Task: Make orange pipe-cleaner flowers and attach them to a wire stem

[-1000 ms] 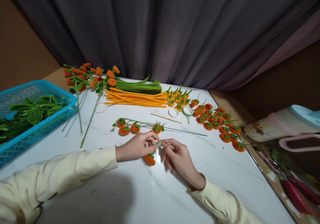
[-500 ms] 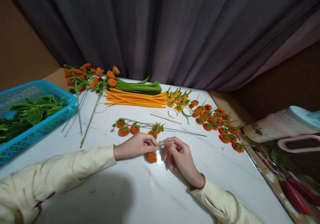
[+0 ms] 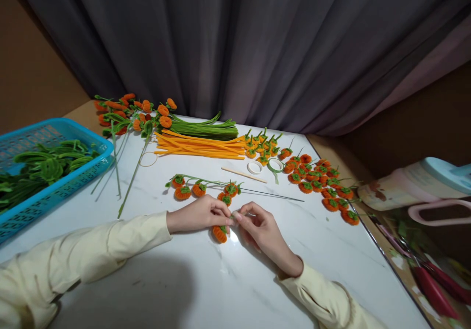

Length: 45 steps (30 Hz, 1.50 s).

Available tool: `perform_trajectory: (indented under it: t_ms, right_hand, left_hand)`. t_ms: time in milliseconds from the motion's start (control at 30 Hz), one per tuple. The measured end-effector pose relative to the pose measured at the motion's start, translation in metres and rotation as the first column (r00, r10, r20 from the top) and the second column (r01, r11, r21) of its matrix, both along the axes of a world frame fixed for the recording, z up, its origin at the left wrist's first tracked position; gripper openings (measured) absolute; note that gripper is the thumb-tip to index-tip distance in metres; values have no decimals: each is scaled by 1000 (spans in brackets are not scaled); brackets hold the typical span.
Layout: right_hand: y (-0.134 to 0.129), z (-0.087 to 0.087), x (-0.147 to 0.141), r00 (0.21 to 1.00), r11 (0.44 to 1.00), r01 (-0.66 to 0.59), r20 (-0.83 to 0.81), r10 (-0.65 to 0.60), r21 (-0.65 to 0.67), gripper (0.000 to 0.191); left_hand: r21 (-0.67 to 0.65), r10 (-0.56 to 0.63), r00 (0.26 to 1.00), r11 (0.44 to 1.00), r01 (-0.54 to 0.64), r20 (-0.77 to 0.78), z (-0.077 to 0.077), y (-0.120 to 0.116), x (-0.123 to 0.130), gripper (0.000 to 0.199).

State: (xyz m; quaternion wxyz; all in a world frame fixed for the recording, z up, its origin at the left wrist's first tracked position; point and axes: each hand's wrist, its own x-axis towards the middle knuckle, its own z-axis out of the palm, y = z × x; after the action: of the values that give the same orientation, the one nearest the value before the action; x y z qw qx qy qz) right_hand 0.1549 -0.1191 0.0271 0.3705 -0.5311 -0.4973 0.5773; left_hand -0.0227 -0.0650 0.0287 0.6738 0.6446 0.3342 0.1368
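Note:
My left hand [image 3: 202, 214] pinches the stem end of a small orange chenille fruit [image 3: 220, 235] with a green top, which hangs just below the fingers. Thumb and forefinger of my right hand [image 3: 259, 226] are closed together at the same spot, on a bit of green tape [image 3: 233, 215] that mostly hides between the fingertips. Right behind the hands lies a wired branch [image 3: 213, 180] bearing several orange fruits with green tops.
Behind lie a wooden stick [image 3: 244, 174], a white ring [image 3: 254, 166], a green tape roll [image 3: 275, 165], orange chenille stems [image 3: 200, 145] and green ones [image 3: 206, 129]. Loose fruits [image 3: 316, 174] spread right, near a tumbler [image 3: 408, 184]. A blue basket [image 3: 79, 179] of leaves stands left.
The strip of green tape between my hands has drawn in and is now mostly covered by fingertips. My right fingers moved slightly left and down; the held fruit tilted and shifted a little left.

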Motion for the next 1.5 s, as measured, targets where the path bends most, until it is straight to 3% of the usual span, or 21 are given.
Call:
perform_trajectory:
  t_ms: [367, 767, 1033, 1300, 1500]
  right_hand:
    - [0, -5, 3, 995, 999, 49, -82, -50, -4, 36]
    - [4, 3, 11, 987, 987, -146, -83, 141, -62, 35]
    - [5, -8, 10, 976, 984, -154, -170, 138, -85, 36]
    - [6, -7, 14, 963, 977, -189, -212, 164, -103, 34]
    - [5, -6, 14, 966, 974, -222, -147, 214, -38, 33]
  left_hand:
    - [-49, 28, 997, 998, -32, -77, 2, 2, -1, 27]
    - [-68, 61, 998, 996, -62, -4, -1, 1, -1, 24]
    - [-49, 70, 998, 996, -69, 10, 2, 0, 0, 20]
    - [-225, -5, 999, 974, 15, 43, 9, 6, -4, 25]
    - [-343, -46, 998, 937, 60, 50, 4, 10, -7, 23]
